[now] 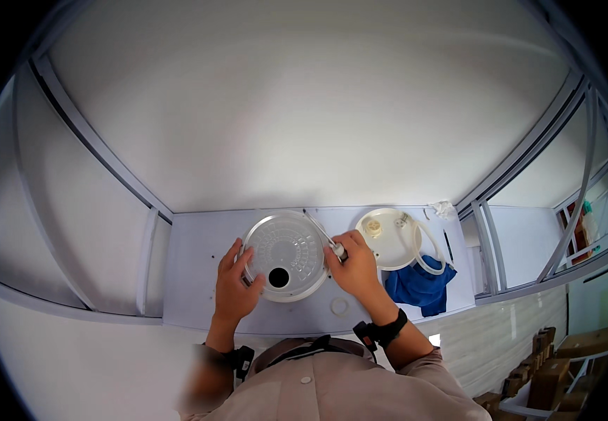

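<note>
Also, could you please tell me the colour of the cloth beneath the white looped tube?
The cloth is blue, seen best in the head view.

On the table point(190, 274), slightly left of its middle, lies the lid point(300, 252), its hole toward the person. The left hand point(238, 286) is at the lid's left edge, the right hand point(357, 264) at its right — with a fitting point(339, 249) at the fingertips. Farther right lies a tray point(392, 251); a cap point(373, 226) sits in its back left part, a connector point(401, 220) to the right of that. A tube point(436, 242) loops along the tray's right side, down onto a cloth point(423, 289) in front. Before the lid, toward the right, lies a ring point(340, 306) — behind the table stands a panel point(304, 133)
</note>
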A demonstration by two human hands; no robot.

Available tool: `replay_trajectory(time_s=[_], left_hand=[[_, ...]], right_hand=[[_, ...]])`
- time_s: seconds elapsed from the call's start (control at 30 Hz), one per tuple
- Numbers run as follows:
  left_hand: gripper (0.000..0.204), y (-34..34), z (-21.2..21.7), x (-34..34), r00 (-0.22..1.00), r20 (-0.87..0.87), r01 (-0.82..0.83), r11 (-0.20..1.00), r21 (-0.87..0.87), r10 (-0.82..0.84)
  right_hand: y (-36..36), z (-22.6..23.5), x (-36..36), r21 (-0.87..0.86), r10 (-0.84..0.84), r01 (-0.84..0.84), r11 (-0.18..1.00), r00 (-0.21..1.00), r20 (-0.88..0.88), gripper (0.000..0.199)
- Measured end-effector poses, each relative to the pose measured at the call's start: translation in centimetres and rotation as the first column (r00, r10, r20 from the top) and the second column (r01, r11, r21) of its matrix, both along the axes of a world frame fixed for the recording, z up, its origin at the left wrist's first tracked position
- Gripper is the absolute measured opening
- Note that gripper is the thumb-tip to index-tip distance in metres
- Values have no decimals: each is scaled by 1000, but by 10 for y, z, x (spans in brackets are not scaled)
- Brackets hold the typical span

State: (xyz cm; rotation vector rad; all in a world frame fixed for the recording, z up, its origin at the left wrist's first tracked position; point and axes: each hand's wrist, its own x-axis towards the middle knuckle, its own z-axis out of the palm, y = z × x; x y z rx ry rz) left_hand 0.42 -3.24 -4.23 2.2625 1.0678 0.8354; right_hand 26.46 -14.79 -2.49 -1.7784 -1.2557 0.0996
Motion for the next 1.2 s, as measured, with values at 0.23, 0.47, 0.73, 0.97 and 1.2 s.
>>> replay_trajectory(time_s=[0.23,0.47,0.73,0.97,1.2], left_hand=[[36,-9,11,8,994,37,-102,994,34,101],[19,-10,12,-2,983,6,-182,978,-102,183],[49,-14,1,-3,996,33,-83,992,92,81],[52,-26,5,3,996,88,-33,999,-15,34],[41,-28,-4,-6,986,139,-95,996,-5,94]], right_hand=[[-35,-12,3,100,129,-125,987,991,-40,21],[-64,-43,29,21,-149,156,988,967,-205,24],[-108,-76,70,-171,-376,376,911,926,32,19],[-120,-118,90,-242,-531,528,814,845,57,25],[-113,-112,92,-365,-519,450,815,847,-116,32]])
